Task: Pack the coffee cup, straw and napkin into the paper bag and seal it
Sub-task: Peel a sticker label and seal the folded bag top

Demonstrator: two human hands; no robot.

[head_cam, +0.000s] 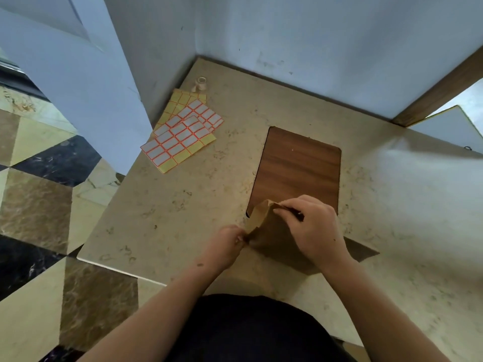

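A brown paper bag point(271, 236) stands near the front of the beige stone table point(183, 205), seen from above. My left hand point(227, 244) pinches the bag's top edge on the left side. My right hand point(311, 226) rests over the bag's top, its fingers gripping the folded paper rim. Between the right fingers a thin dark object shows; I cannot tell what it is. No coffee cup, straw or napkin is visible; the bag's inside is hidden.
A dark wooden board point(298, 168) lies just behind the bag. Sheets of white stickers on yellow backing point(183, 131) sit at the back left, with a small roll of tape point(200, 83) beyond them. Walls close the back; the table's left edge drops to tiled floor.
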